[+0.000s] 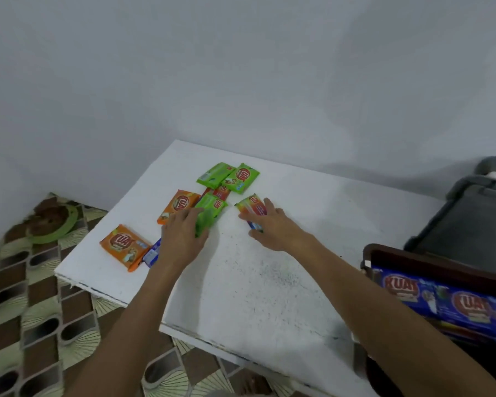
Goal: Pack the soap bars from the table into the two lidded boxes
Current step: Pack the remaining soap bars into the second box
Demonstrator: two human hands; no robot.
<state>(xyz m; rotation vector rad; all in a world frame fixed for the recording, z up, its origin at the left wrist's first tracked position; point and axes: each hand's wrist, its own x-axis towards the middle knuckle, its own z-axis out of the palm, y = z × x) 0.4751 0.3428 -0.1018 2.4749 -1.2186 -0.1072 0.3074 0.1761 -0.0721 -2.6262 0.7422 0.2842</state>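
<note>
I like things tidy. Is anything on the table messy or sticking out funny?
A little. The orange soap bar at the table's left edge pokes slightly past the rim, and the bars in the middle overlap in a loose pile under the left hand. Nothing looks spilled or torn.

I see the soap bars (181,204) at the centre of the frame wrapped in glossy printed plastic film, crinkled at the ends. The table (269,276) under them looks matt white, painted, speckled and chipped along its near edge. At right, the grey box (464,224) and the dark brown box (407,257) look like smooth moulded plastic.
</note>
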